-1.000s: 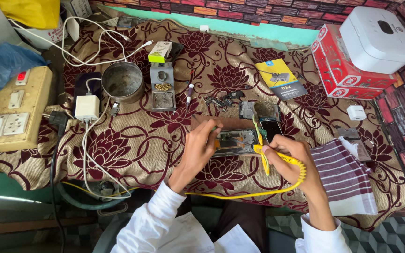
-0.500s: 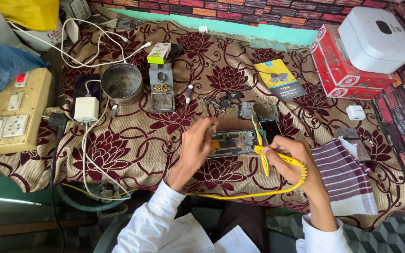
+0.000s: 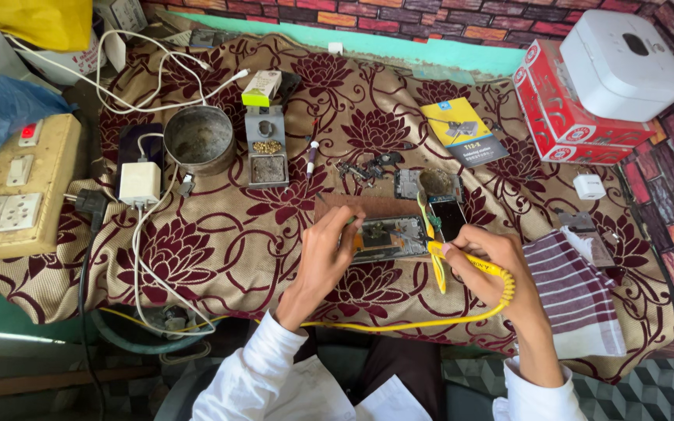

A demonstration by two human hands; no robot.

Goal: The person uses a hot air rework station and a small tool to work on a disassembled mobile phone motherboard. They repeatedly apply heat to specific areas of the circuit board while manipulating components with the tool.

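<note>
An opened phone body (image 3: 388,238) lies on the floral cloth, its circuit board exposed. My left hand (image 3: 328,253) rests on its left end, fingertips pinching a thin green-tipped tool over the board. My right hand (image 3: 489,261) grips a yellow soldering iron (image 3: 462,256) by its handle, the tip pointing left at the board. Its yellow cord (image 3: 399,321) loops under my wrist toward the left. A second dark phone (image 3: 448,217) lies just beyond the iron, and yellow tweezers (image 3: 433,253) lie upright beside it.
A round metal tin (image 3: 199,139), a soldering stand with brass wool (image 3: 267,156) and a white charger (image 3: 140,182) sit at left. A switchboard (image 3: 9,191) stands far left. A striped cloth (image 3: 575,292), red box (image 3: 567,117), white device (image 3: 622,54) and yellow-blue packet (image 3: 462,131) lie right.
My left hand has shifted slightly right onto the phone's left end. My right hand with the soldering iron has hardly moved.
</note>
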